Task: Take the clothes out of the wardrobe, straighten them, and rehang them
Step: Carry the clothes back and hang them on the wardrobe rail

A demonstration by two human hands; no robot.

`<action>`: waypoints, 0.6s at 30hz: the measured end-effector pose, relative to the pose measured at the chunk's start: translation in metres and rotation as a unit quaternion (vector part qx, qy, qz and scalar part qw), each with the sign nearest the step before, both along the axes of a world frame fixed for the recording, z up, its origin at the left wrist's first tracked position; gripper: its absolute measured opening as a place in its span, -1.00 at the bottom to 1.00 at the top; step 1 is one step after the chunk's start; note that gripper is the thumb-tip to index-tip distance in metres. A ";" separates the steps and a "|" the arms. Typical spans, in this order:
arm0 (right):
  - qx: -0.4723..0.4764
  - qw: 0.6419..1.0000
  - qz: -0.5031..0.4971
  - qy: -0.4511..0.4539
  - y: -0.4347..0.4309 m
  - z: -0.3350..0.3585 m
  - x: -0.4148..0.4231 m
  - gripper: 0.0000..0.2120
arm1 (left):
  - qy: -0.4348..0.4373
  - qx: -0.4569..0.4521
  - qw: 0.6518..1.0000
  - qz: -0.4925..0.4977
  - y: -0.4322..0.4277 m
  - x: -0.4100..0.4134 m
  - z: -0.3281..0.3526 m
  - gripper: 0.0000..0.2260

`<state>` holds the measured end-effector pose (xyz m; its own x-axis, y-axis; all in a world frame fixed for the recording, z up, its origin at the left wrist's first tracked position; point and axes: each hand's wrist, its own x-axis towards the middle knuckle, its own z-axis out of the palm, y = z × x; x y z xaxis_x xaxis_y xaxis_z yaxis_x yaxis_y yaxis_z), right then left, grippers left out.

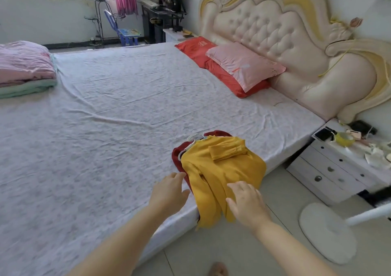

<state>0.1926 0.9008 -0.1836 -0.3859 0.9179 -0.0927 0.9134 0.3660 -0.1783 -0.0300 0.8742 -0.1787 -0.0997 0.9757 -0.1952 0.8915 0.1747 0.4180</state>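
So the yellow sweater (224,170) is lying at the near edge of the bed (105,106), lower middle of the frame, on top of a red garment (176,155) that peeks out at its left and top; the hem droops over the mattress edge toward the floor.

Both hands are open with fingers loosely spread, gripping nothing; the left hand (169,191) sits just beside the sweater's left edge, the right hand (247,203) is over the hanging hem; can't tell whether it's actually touching the knit.

Handling-wise I'd guess it's a light, soft, floppy knit; not fragile, but it'll sag and stretch if you lift it by one corner; better to pinch both shoulders near the collar, or just grab the hangers (195,137), whose hooks poke out at the top.

Direction: the collar and hooks point up the frame, away from the person, and the hem points down toward them; so the long axis runs roughly top to bottom, tilted slightly; one sleeve is folded across the chest at the upper right.
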 end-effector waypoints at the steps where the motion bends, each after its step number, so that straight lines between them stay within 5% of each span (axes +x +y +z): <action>1: -0.004 1.000 0.008 0.003 0.023 -0.002 0.003 -0.59 | 0.001 -0.002 1.000 0.016 0.018 0.004 -0.002 -0.54; 18: -0.062 0.992 0.108 -0.009 0.311 -0.051 -0.026 -0.60 | -0.025 -0.057 0.992 0.109 0.253 -0.001 -0.062 -0.52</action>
<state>0.1663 1.2121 -0.2347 -0.5691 0.7953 -0.2089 0.8198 0.5293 -0.2185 -0.0312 1.1276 -0.2406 -0.2941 0.9029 -0.3134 0.8057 0.4106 0.4269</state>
